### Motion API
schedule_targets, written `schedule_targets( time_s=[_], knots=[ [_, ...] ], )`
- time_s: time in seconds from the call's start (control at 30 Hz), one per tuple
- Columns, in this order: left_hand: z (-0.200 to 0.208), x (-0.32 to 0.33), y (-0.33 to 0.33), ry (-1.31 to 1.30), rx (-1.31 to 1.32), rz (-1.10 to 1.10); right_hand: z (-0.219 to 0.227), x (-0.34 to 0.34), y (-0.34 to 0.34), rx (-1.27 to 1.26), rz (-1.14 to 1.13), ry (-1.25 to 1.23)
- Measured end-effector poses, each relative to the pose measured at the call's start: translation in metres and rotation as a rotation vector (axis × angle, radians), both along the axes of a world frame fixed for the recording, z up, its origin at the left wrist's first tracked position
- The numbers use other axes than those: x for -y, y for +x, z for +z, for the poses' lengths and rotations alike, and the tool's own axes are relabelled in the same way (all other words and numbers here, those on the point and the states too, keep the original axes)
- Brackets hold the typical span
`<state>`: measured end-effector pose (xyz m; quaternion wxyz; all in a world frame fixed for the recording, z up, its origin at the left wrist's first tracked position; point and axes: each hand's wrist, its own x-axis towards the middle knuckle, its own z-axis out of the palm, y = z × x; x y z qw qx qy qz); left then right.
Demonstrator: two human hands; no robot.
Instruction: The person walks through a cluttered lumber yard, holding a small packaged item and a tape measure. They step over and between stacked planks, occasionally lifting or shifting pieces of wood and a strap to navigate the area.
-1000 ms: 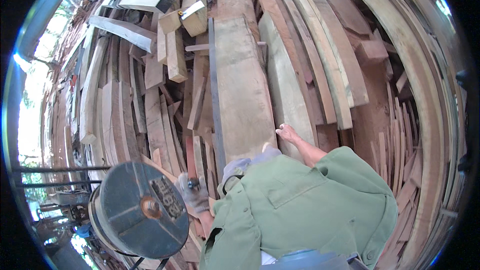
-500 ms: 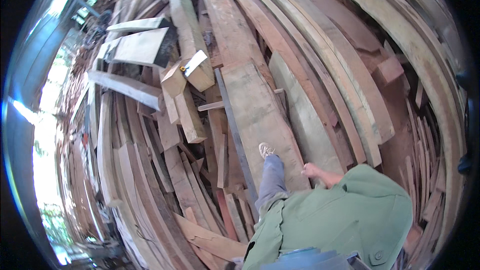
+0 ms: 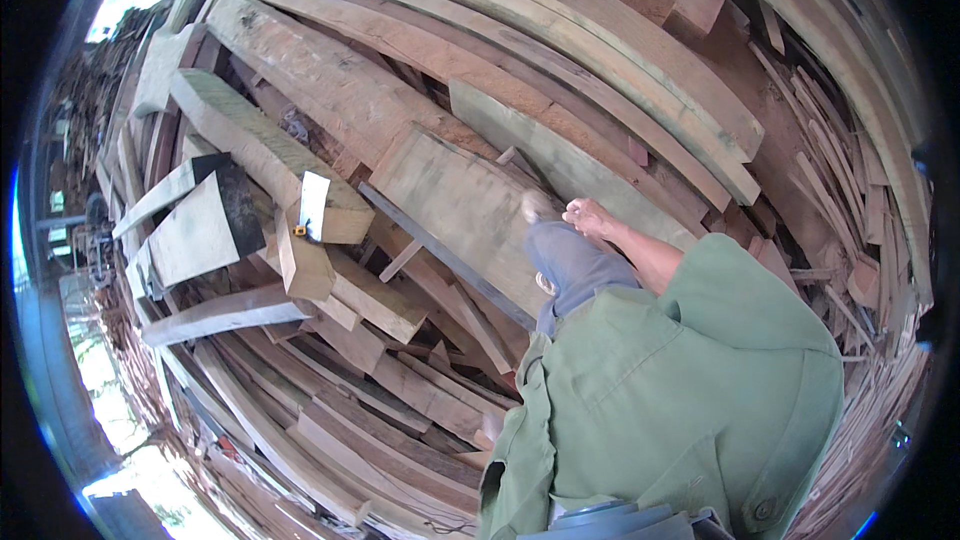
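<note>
My right hand (image 3: 590,217) is held out above the wide plank (image 3: 440,190), near my raised knee. Its fingers are loosely curled, and I see nothing in them. A pale greyish board (image 3: 570,155) lies just beyond that hand. Of my left hand (image 3: 490,427) only a small blurred part shows past the green shirt, over the timber at the lower middle; its fingers are hidden. My leg in grey-blue trousers (image 3: 575,260) is over the wide plank, with a light shoe partly showing.
Stacked beams (image 3: 260,150) fill the left, some with sawn ends jutting toward me. A white sheet (image 3: 313,202) and a small yellow-and-black object (image 3: 300,231) rest on one end. Long curved planks (image 3: 600,50) run across the back. Thin offcuts (image 3: 840,190) lie at the right.
The view has turned, so the timber appears rotated counter-clockwise. My legs have stepped along the wide plank. My right hand has moved up and left in the picture; part of my left hand now shows.
</note>
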<state>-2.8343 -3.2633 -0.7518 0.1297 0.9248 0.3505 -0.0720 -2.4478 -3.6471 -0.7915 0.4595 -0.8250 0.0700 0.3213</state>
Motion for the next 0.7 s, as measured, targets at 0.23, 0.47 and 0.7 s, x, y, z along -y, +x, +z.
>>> schedule_targets(
  time_s=[0.23,0.47,0.7],
  knots=[
    [0.047,-0.142,0.397,-1.032,0.663,0.548,-0.087,-0.001,0.044,-0.125,0.108,-0.335],
    [0.126,-0.09,0.639,-0.829,0.183,-0.149,-0.057,-0.039,0.156,0.038,-0.161,-0.21],
    [0.093,-0.042,0.785,-0.521,-0.319,-0.653,0.026,-0.065,0.25,-0.147,-0.91,0.298]
  ],
)
